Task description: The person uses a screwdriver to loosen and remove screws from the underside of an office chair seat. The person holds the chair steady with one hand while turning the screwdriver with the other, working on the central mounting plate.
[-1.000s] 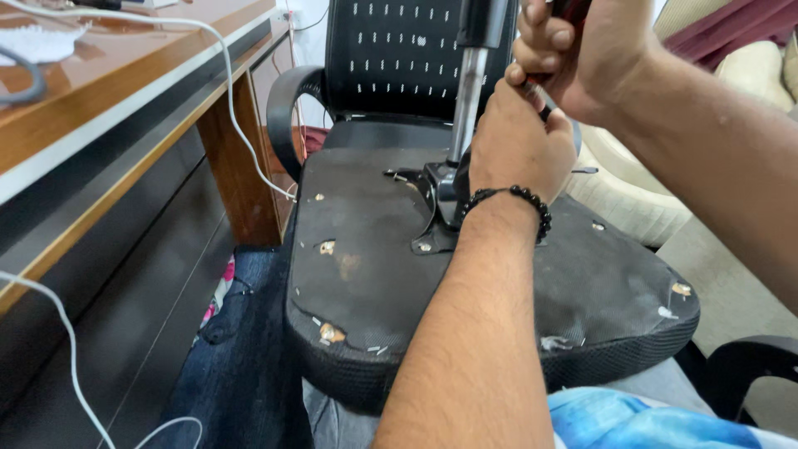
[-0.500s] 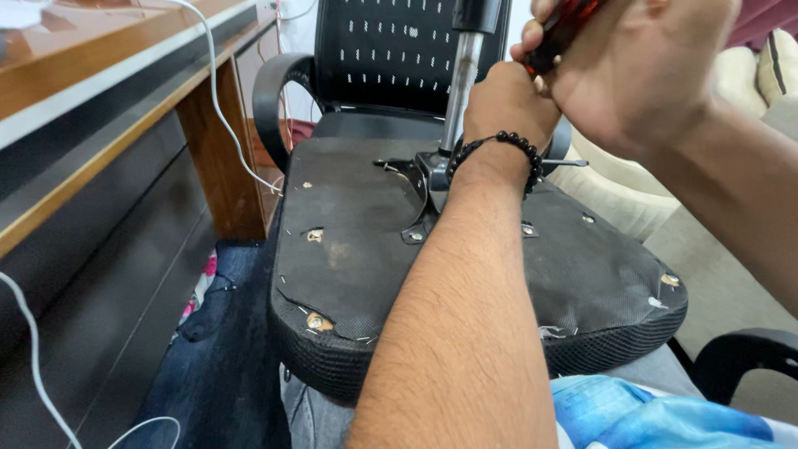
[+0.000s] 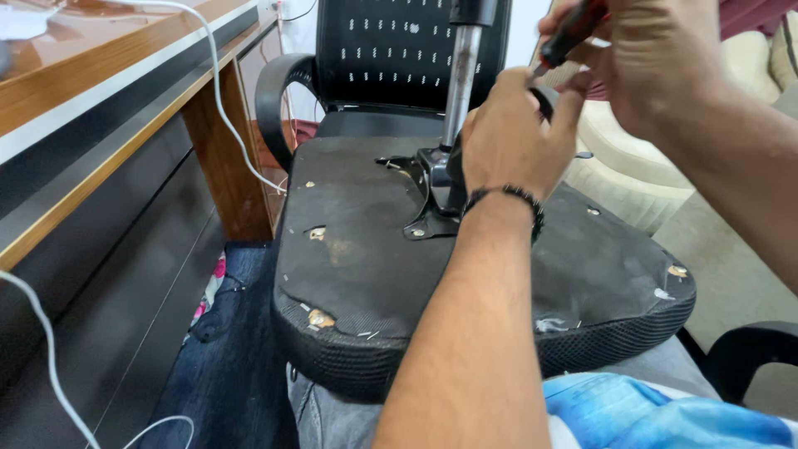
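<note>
Screwdriver (image 3: 569, 37), gripped in the right hand (image 3: 657, 62), has risen above the upturned chair seat (image 3: 366, 258), while the left hand (image 3: 511, 141) stays clamped around the seat's central metal bracket (image 3: 432, 195).

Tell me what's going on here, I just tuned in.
A person has an upturned office chair seat across their lap, underside up. The left hand rests on the metal bracket at the base of the gas cylinder. The right hand grips a red-and-black screwdriver beside the left, just above it. A wooden desk with a white cable stands to the left.
</note>
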